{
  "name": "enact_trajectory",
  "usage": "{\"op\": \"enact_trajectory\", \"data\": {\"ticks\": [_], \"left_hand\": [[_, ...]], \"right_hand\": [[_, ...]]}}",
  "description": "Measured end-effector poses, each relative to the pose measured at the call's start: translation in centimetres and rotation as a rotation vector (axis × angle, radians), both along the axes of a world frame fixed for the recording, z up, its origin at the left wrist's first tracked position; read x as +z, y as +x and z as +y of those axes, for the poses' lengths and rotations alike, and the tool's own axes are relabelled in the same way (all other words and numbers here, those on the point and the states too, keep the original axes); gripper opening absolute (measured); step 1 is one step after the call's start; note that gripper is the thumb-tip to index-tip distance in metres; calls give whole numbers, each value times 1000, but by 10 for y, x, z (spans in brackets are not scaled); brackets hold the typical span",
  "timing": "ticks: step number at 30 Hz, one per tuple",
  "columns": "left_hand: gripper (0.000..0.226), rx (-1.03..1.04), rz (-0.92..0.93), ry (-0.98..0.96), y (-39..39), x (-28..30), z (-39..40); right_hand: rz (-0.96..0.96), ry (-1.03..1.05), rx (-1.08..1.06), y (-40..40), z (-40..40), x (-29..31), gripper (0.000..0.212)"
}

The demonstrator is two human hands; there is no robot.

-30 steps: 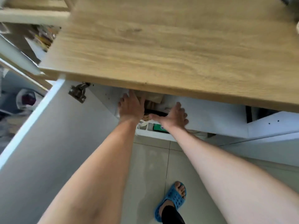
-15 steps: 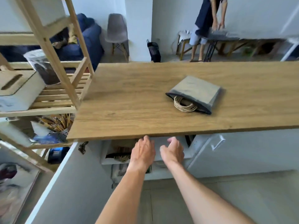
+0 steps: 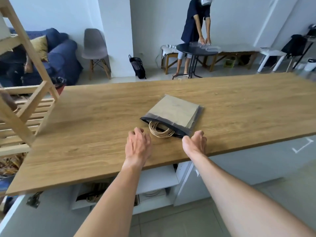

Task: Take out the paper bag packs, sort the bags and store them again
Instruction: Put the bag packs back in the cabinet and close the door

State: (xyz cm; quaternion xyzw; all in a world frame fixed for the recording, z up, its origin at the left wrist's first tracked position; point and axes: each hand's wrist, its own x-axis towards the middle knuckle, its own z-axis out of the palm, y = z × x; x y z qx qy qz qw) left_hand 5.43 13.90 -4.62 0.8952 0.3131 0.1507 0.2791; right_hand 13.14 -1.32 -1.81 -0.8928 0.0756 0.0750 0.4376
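A pack of brown paper bags (image 3: 174,114) in a dark plastic sleeve lies flat on the wooden countertop (image 3: 85,134). Its twine handles (image 3: 159,130) spill out of the open near end. My left hand (image 3: 137,144) hovers over the counter just left of the handles, fingers apart and empty. My right hand (image 3: 195,142) is at the pack's near right corner, fingers spread, thumb touching or almost touching the sleeve. Below the counter, another bag pack (image 3: 93,194) with handles shows in the open cabinet, partly hidden by my left arm.
A wooden ladder shelf (image 3: 25,106) stands at the counter's left end. The cabinet door (image 3: 34,219) hangs open at lower left. Across the room a person (image 3: 196,31) bends over a round black table (image 3: 196,48); a grey chair (image 3: 94,47) and a blue sofa (image 3: 59,53) stand behind.
Both hands have come up out of the open cabinet under the counter and now sit above the countertop beside the bag pack. The view has lifted from the floor to the counter and room.
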Motion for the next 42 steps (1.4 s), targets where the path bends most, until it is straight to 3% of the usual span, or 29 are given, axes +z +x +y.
{"op": "enact_trajectory", "data": {"ticks": [3, 7, 13, 20, 21, 24, 28, 30, 32, 34, 36, 38, 42], "left_hand": [[33, 81, -43, -34, 41, 2, 16], [34, 123, -87, -72, 85, 10, 29], [47, 104, 12, -191, 140, -6, 44], [52, 33, 132, -5, 159, -20, 34], [51, 5, 153, 38, 156, -22, 32], [66, 37, 230, 86, 138, -12, 19], [77, 13, 273, -18, 101, -6, 6], [76, 2, 277, -73, 75, -6, -3], [64, -54, 322, -11, 46, -3, -15], [43, -132, 360, 56, 13, 2, -28], [41, -144, 376, 57, -20, 11, -39], [50, -113, 333, -16, -48, 11, -50], [80, -34, 253, -236, -99, -10, -66]], "right_hand": [[56, 73, -46, 35, 10, -5, 43], [19, 81, 40, 76, 23, -19, 61], [6, 5, 65, 122, 38, -24, 83], [-8, 49, 46, 148, 37, -30, 83], [-15, 60, 61, 145, 34, -31, 79], [-60, 104, 106, 127, 19, -26, 39], [-24, 11, 83, 83, 4, -16, 42], [30, -220, 85, 52, 2, -20, 65], [54, -310, 73, 22, -5, -26, 84], [84, -189, 68, -7, -18, -28, 92], [145, 48, 61, -35, -31, -31, 96], [147, 200, 24, -61, -40, -40, 95], [71, 303, -55, -120, -55, -62, 81]]}}
